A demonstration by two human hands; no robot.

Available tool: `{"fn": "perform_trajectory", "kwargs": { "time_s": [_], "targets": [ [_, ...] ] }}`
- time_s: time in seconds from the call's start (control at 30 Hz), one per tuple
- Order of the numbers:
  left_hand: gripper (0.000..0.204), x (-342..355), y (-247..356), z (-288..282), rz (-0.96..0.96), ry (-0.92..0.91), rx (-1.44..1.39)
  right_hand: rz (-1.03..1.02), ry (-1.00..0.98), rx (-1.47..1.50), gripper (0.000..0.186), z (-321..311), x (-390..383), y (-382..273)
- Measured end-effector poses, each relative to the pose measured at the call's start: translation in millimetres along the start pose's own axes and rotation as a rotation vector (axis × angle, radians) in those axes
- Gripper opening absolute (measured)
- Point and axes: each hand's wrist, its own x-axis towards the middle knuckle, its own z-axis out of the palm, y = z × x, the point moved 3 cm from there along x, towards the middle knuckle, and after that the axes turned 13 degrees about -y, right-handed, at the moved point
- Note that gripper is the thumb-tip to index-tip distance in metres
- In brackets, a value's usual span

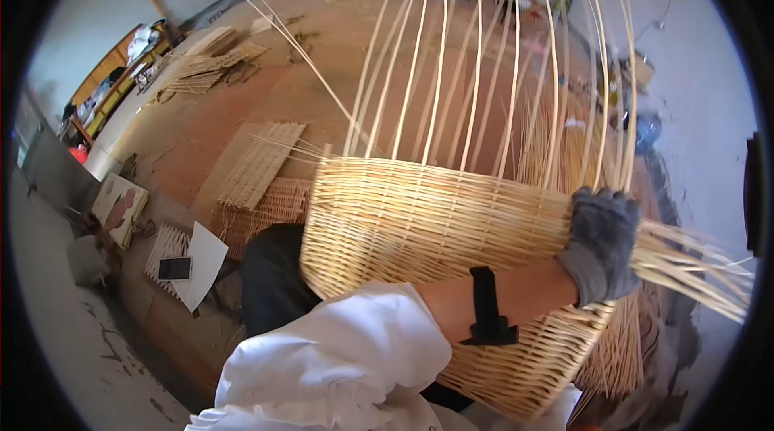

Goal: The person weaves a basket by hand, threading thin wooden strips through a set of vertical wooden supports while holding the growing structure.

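Observation:
A half-woven wicker basket (435, 213) of pale willow rods leans across my lap, with tall upright stakes (476, 68) rising from its woven edge. My left arm, in a rolled white sleeve with a black strap on the forearm, crosses in front of it. At the upper right corner my left hand (601, 245), in a grey glove, is closed around the edge by the outermost stakes. Past that hand a bundle of loose rods (693, 268) sticks out to the right. No part of my right hand shows; the basket covers the area behind it.
Flat woven panels (262, 165) lie on the brown floor to the left. Nearer, a phone (175, 268) rests by a white sheet (205, 262). Bundled rods (613, 358) stand at the right by the white wall. A wooden bench (109, 76) with cloths is far left.

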Motion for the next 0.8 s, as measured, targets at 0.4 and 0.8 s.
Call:
{"fn": "perform_trajectory", "kwargs": {
  "time_s": [0.4, 0.8],
  "targets": [
    [0.044, -183.3, -229.4, -149.5, 0.406, 0.239, -1.421, -0.618, -0.072, -0.107, 0.065, 149.5, -58.6, -250.3],
    [0.050, -177.6, -338.3, -15.0, -0.361, 0.205, -0.687, -0.130, 0.234, 0.048, 0.058, 214.8, 34.5, -139.2]
  ]
}}
